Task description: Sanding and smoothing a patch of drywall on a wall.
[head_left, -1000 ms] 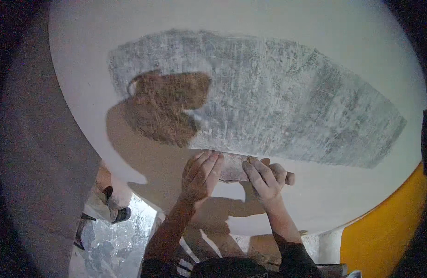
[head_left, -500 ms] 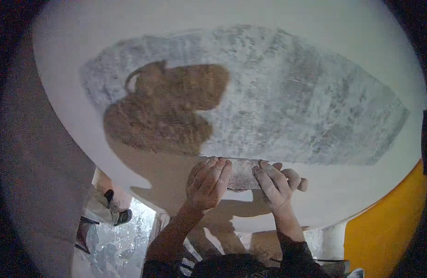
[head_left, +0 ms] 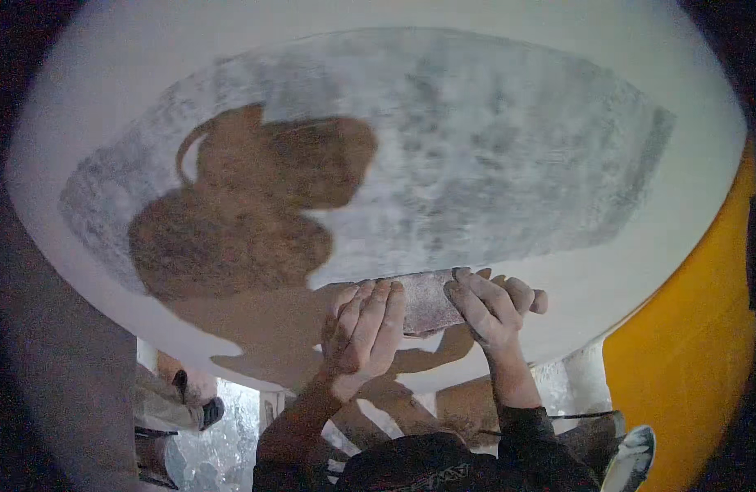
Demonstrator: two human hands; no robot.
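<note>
A dusty, speckled grey block that looks like a sanding block (head_left: 429, 302) is held across a large white surface (head_left: 698, 156), just below the lower edge of a mottled grey patch (head_left: 476, 156). My left hand (head_left: 366, 328) grips the block's left end, its fingers bent over the top edge. At the other end, my right hand (head_left: 493, 310) is closed round it, with powder whitening the fingers. The block tilts slightly, its right end higher. The face against the surface is hidden.
A dark shadow (head_left: 255, 213) falls over the patch's left part. An orange panel (head_left: 681, 353) borders the surface at right, a dark grey one (head_left: 58, 369) at left. A trouser leg and dark shoe (head_left: 210, 412) show lower left; a pale, dark-rimmed oval thing (head_left: 632, 461) lies lower right.
The view has shifted, so the grey patch and shadow sit farther left. The block has gone from nearly level to tilted, right end up. Both hands keep their hold.
</note>
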